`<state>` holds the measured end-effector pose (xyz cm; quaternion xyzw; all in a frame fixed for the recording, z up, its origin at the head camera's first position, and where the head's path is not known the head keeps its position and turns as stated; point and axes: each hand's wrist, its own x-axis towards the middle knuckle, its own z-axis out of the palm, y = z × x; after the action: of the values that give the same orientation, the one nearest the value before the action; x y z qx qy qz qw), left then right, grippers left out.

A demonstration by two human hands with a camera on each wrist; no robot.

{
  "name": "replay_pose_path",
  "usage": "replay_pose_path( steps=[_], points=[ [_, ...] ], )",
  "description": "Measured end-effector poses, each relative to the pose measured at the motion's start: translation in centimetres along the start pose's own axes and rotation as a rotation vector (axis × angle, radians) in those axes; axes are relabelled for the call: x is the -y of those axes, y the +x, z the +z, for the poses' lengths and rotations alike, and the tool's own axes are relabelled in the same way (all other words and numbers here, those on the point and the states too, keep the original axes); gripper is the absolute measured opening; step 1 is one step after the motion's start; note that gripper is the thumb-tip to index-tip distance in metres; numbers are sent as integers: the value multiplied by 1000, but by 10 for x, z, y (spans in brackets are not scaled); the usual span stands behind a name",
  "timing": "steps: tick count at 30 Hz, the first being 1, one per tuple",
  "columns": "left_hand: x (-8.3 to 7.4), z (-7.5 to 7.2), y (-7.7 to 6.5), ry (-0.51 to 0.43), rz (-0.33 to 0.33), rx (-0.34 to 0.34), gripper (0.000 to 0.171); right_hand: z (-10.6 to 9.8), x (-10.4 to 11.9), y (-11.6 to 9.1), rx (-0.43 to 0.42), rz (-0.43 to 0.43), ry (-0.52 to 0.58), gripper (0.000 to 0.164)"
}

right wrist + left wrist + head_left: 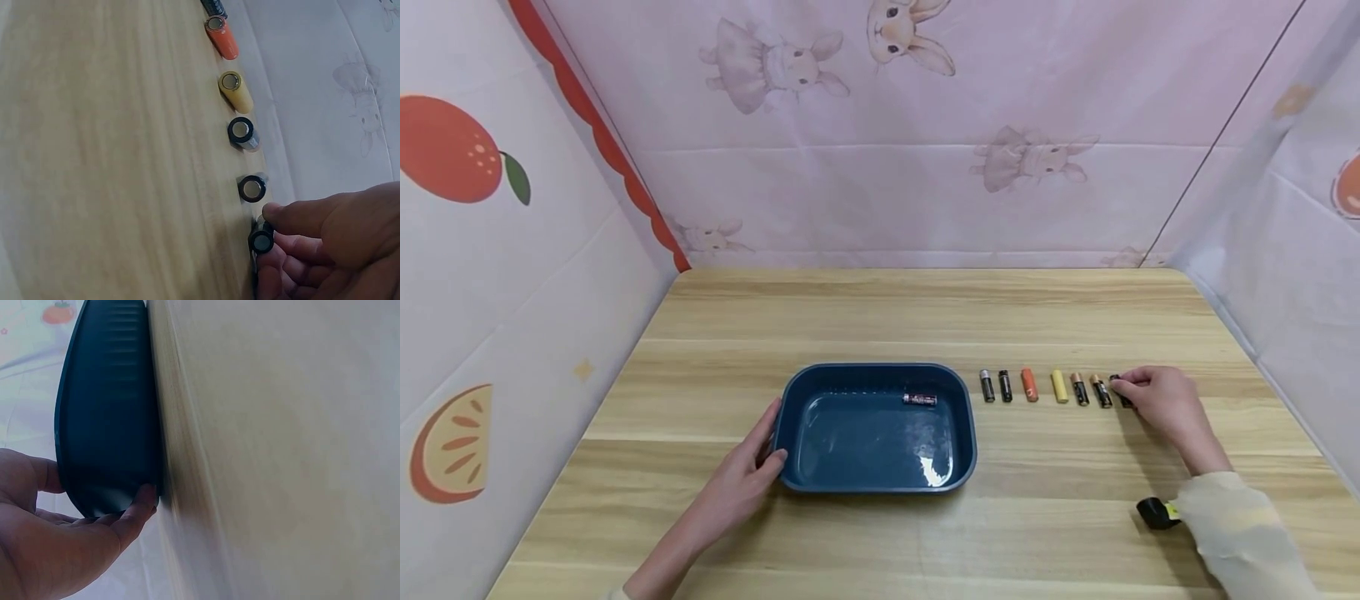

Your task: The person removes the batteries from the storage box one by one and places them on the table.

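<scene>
A dark blue rectangular plastic basin [872, 489] stands on the wooden table, with one dark reddish battery [920, 400] lying inside near its back right. My left hand [741, 482] grips the basin's left end, thumb at the rim and fingers along the outer wall. To the right, my right hand [1168, 402] pinches a dark battery [261, 240] between thumb and fingers at the right end of a row. Along that row lie an orange battery [1029, 385], a yellow battery [1059, 387], two dark batteries with copper-coloured ends [1079, 389], and two more dark ones [987, 386] nearest the basin.
A small black object [1157, 513] with a yellow-green patch lies beside the right sleeve [1240, 525]. Printed cloth walls [887, 200] enclose the wooden table [925, 308] at the back and both sides.
</scene>
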<state>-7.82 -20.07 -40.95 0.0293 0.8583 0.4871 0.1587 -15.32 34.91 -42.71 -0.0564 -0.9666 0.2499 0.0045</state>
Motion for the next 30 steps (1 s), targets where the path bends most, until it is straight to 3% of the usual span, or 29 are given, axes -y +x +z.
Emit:
replay_pose_path(
  steps=[14, 24, 30],
  points=[
    [1, 1, 0, 9, 0, -4, 67, 3, 3, -3, -18, 56, -2, 43],
    [0, 1, 0, 5, -6, -2, 66, -3, -3, -8, 39, 96, 64, 56],
    [0, 1, 0, 3, -8, -1, 67, -7, 6, -11, -40, 88, 172, 61]
  ],
)
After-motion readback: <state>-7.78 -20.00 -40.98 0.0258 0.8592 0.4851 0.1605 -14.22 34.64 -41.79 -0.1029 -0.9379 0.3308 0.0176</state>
